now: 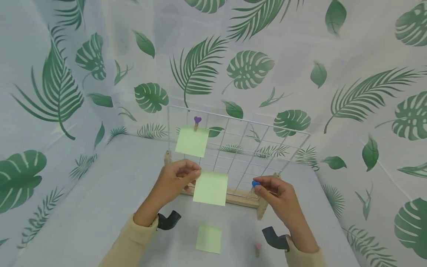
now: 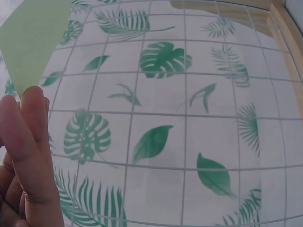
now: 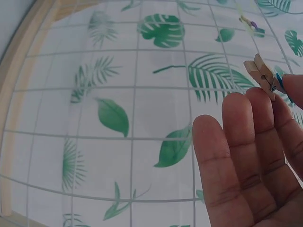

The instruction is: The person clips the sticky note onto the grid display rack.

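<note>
My left hand (image 1: 178, 180) pinches a pale green sticky note (image 1: 210, 188) by its upper left corner, in front of the white wire grid (image 1: 233, 148). The left wrist view shows the note (image 2: 33, 38) between thumb and finger. In my right hand (image 1: 278, 191) is a small wooden clothespin (image 3: 262, 73) with a blue ornament (image 1: 255, 183), pinched between thumb and fingers near the grid's lower right. Another green note (image 1: 192, 141) hangs at the grid's upper left under a clothespin with a purple heart (image 1: 197, 119).
A third green note (image 1: 208, 239) lies on the white table (image 1: 133, 196) in front of me, with a pink-topped clothespin (image 1: 258, 250) to its right. Wooden feet and a wooden base bar (image 1: 241, 199) support the grid. A leaf-print curtain (image 1: 300, 48) stands behind and at both sides.
</note>
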Tool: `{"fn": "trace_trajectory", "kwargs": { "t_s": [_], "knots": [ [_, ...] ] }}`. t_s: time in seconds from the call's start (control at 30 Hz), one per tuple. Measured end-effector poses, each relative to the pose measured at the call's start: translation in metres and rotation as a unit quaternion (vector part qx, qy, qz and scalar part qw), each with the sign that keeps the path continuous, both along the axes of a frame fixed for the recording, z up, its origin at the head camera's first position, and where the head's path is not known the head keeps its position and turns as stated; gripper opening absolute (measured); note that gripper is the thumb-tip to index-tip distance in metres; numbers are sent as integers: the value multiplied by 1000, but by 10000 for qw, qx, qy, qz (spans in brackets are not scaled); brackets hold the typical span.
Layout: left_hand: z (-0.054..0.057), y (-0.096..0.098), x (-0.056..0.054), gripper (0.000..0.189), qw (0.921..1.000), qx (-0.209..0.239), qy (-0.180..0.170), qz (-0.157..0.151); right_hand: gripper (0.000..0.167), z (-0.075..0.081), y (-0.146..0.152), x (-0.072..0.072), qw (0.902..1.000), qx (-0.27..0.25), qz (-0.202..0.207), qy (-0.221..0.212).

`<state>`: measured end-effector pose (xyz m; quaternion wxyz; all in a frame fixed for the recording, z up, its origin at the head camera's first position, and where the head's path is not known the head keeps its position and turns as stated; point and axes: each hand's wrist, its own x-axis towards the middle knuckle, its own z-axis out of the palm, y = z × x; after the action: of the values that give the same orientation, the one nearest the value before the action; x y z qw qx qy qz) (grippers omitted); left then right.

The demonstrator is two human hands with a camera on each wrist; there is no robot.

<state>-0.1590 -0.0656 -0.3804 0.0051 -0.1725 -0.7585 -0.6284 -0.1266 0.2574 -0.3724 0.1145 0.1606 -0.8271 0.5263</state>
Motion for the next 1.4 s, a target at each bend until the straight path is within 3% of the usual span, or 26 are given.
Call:
{"fn": "trace_trajectory", "kwargs": {
  "t_s": [0.27, 0.53, 0.77, 1.07, 1.4],
  "knots": [
    [8, 3, -5, 14, 9993, 113, 339, -89, 17, 9, -1, -5, 9992, -4, 248, 314],
    [20, 6, -8, 13, 9979, 40, 650, -30, 19, 18, 0, -8, 9985, 65, 250, 488],
    [31, 11, -17, 11, 9978, 22, 661, -87, 18, 27, -2, -13, 9981, 231, 271, 504],
    [36, 16, -34, 12, 9963, 11, 830, -210, 18, 35, -5, -19, 9967, 485, 301, 571],
    [46, 22, -41, 14, 9966, -12, 757, -336, 17, 45, -7, -29, 9958, 421, 536, 618]
  ]
}}
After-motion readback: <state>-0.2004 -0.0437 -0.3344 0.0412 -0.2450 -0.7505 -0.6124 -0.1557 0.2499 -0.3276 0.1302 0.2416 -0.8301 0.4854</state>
